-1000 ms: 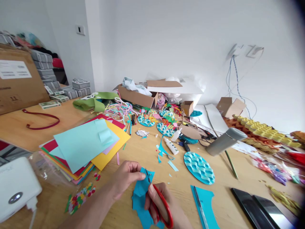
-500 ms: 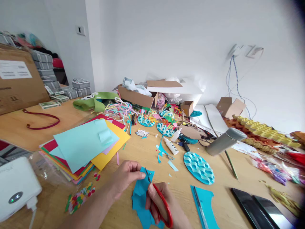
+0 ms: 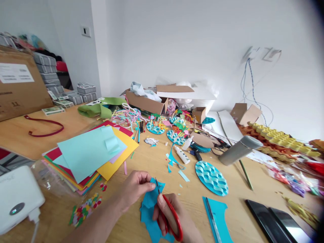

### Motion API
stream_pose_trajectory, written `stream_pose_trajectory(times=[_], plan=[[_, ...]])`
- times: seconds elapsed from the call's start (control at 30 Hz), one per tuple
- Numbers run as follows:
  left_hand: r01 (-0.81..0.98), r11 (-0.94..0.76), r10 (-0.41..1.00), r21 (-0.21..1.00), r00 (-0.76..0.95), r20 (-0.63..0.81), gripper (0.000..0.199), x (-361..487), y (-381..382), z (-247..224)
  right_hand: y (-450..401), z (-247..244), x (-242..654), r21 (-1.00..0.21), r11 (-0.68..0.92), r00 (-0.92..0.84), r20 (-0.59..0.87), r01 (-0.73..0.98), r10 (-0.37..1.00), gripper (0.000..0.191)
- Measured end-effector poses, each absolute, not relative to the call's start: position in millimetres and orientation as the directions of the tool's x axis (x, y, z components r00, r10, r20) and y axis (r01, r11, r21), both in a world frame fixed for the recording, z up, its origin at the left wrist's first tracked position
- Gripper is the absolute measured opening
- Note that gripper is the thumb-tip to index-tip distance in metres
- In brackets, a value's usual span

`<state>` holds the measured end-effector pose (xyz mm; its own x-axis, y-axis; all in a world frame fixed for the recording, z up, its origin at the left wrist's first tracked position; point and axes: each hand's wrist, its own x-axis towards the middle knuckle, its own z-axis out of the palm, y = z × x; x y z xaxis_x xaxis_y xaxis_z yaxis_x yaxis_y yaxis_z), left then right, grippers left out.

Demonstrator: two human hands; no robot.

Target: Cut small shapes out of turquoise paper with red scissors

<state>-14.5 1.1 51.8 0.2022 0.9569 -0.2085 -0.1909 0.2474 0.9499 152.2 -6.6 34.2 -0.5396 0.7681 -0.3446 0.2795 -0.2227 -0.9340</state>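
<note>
Head view, on my screen: left hand [image 3: 138, 185], thumb and fingers pinched closed on blue paper [image 3: 149, 201] over the desk [image 3: 157, 159]; right hand [image 3: 169, 210], curled closed around red scissors [image 3: 176, 216], blades at the paper's upper end. Farther right: blue sheet [image 3: 222, 216], thin metal tool [image 3: 213, 219] on it. Beyond: wavy oval [image 3: 211, 178], glue bottle [image 3: 182, 155]. Left: coloured paper stack [image 3: 83, 155].

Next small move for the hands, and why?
Probably close the scissors for one short snip, left hand holding steady: the right hand grips their red handles, the blades are at the upper part of the blue paper, and the left fingers pinch it right beside them.
</note>
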Motion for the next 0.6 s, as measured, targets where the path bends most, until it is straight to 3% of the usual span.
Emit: stream_pose_trajectory(times=[0.6], plan=[[-0.155,0.233,0.96,0.96,0.195,-0.201,0.023,-15.2,2.9,51.4,-8.4,37.0,153.7,-0.922,-0.219,-0.501,-0.36,0.318,0.787,0.071]])
